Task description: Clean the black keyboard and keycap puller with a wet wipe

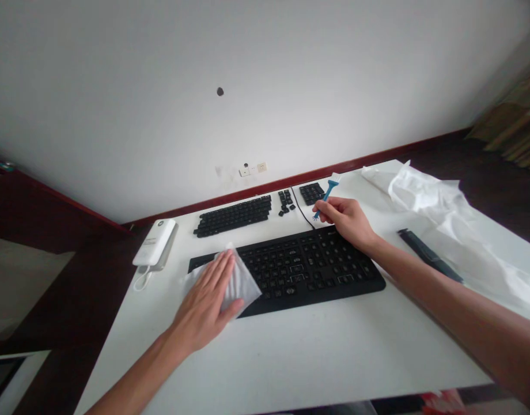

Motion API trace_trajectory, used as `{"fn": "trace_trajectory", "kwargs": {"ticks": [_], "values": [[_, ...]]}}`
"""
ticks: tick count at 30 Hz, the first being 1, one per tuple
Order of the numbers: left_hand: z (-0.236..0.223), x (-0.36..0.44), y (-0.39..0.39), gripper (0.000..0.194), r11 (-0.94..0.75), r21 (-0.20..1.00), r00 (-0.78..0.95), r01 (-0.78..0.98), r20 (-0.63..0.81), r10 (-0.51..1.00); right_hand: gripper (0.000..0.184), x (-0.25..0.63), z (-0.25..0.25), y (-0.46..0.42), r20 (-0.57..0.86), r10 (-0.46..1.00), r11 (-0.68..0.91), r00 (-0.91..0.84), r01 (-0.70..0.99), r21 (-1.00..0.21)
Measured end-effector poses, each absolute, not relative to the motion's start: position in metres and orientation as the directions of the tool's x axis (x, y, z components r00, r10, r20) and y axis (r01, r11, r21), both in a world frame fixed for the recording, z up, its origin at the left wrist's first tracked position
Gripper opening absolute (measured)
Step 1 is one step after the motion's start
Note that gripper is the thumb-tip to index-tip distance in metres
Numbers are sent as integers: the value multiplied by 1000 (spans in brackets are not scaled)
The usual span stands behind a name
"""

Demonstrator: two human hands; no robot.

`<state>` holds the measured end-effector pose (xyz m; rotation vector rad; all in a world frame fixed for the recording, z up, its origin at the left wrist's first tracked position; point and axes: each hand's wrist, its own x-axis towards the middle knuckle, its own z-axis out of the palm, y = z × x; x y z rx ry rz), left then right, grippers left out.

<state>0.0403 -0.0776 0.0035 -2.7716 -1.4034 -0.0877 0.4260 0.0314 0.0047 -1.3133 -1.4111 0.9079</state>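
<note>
Forearms point(144, 369) nearest. My left hand point(204, 305) lies flat, thumb apart, on white cloth point(242, 288) over black keyboard's point(299, 271) left end, on tabletop point(291, 357). My right hand point(345, 218) pinches blue brush point(328, 193). Risk: sideways palm push could skid keyboard; wide brush swing could scatter loose keycaps point(286, 199) nearby.

No text can be read clearly. On the left, the white, rounded rectangular power bank point(155, 242) bears a small dark round mark and faint lines of print, too small to read. On the black rectangular keyboard base point(308, 268), small pale print at the far edge, toward the right, and pale marks across the key area are equally illegible.
</note>
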Motion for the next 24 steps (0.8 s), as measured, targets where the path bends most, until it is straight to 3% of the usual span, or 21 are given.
{"fn": "trace_trajectory", "kwargs": {"ticks": [4, 8, 11, 14, 18, 24], "values": [[-5, -10, -86, 85, -479, 7, 477, 878, 81, 875, 45, 421, 8, 30, 162, 985, 139, 62, 278, -950], [-9, -1, -85, 82, -409, 22, 403, 912, 128, 906, 45, 416, 7, 30, 177, 981, 141, 77, 338, -931], [-5, 40, -78, 86, -502, -3, 501, 865, 78, 862, 44, 415, 4, 30, 176, 981, 137, 76, 365, -921], [1, 95, -67, 85, -595, 49, 592, 802, 61, 803, 43, 416, 1, 32, 181, 980, 142, 84, 343, -929], [3, 180, -54, 81, -682, 137, 677, 719, 83, 731, 42, 416, 2, 34, 187, 976, 157, 110, 238, -959], [-5, 289, -48, 82, -709, 155, 685, 688, 186, 705, 33, 424, 11, 37, 91, 970, 88, 227, 25, -996]]}}
